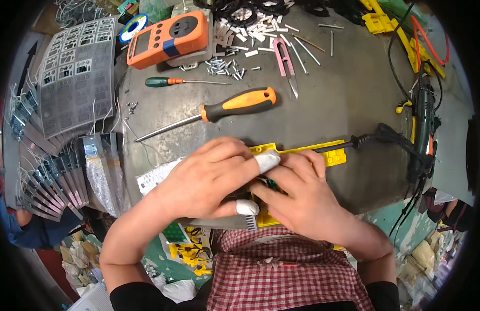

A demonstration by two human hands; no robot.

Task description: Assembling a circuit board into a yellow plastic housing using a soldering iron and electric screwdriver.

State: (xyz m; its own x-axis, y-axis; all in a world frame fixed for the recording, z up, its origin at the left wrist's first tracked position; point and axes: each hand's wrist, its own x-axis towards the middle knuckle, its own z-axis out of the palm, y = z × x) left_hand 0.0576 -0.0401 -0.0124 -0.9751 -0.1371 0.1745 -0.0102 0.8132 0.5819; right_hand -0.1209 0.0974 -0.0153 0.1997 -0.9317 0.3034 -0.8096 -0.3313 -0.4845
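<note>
A yellow plastic housing (pixel 336 157) lies near the table's front edge, mostly covered by both hands. From its right end a black cord (pixel 387 133) leads off with a ribbed sleeve. My left hand (pixel 211 176), white wraps on thumb and index finger, closes on the housing's left part. A grey comb-like metal piece (pixel 251 222) shows under that thumb. My right hand (pixel 302 199) bends over the housing from the right, its fingertips pressed into it. Between the fingers a bit of green shows, too hidden to name. A silvery sheet (pixel 157 176) sticks out beside my left hand.
Beyond the hands lie a large orange-black screwdriver (pixel 240 103), a small green screwdriver (pixel 162 82), pink snips (pixel 283 59) and loose screws (pixel 227 68). An orange meter (pixel 167 40) stands farther back. Metal strips with wires (pixel 53 181) fan out left; a black-cabled tool (pixel 424 111) hangs right.
</note>
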